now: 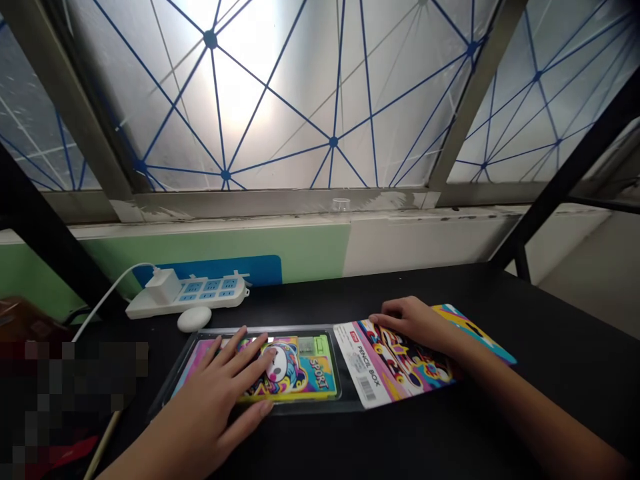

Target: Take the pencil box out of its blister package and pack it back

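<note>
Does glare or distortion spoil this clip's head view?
Head view: glare blows out the frosted blue-lined window; wide-angle lens tilts the black metal frame legs; a pixelated patch hides the lower left; left hand, right hand and colourful printed card sleeve look sharp.

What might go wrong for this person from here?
The pencil box might slip from its clear plastic tray under the left hand's pressure. The printed card beneath the right hand could crease or tear. The white power strip sits near the tray, so a careless sweep might knock it.
</note>
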The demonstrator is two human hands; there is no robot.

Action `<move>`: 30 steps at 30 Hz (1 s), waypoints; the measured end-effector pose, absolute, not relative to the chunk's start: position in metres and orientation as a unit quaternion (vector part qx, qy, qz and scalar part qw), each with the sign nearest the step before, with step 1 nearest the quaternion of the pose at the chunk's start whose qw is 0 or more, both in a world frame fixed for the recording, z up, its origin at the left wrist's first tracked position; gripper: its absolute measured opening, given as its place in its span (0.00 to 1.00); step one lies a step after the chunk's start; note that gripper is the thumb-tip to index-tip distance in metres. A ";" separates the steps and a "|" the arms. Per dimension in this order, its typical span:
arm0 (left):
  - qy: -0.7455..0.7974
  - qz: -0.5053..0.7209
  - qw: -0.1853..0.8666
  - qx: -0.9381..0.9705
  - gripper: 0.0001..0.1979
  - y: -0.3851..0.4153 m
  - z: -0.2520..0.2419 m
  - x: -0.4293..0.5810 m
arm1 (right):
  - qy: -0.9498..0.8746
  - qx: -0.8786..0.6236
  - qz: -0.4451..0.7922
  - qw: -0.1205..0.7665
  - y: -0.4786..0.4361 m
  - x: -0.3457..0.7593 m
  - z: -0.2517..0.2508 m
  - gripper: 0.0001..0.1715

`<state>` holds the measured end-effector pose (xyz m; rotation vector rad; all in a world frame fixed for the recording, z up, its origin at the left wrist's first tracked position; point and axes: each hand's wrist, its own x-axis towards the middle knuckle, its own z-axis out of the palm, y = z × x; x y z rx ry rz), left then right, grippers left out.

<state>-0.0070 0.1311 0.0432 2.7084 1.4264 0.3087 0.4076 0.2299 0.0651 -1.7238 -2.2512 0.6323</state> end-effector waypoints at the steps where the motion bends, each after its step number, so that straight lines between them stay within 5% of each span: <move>1: 0.467 0.099 0.036 0.878 0.30 0.131 0.043 -0.006 | -0.767 -0.593 0.209 0.129 0.229 0.407 0.066 0.33; 18: 0.503 0.138 0.104 0.847 0.29 0.114 0.047 0.037 | -0.785 -0.590 0.069 0.175 0.202 0.332 0.064 0.27; 25: 0.503 0.428 0.224 0.716 0.21 0.099 0.060 0.037 | -0.797 -0.569 0.025 0.201 0.196 0.327 0.076 0.19; 30: 0.584 0.548 0.362 0.477 0.25 0.121 0.070 0.015 | -0.825 -0.532 0.064 0.180 0.156 0.344 0.091 0.25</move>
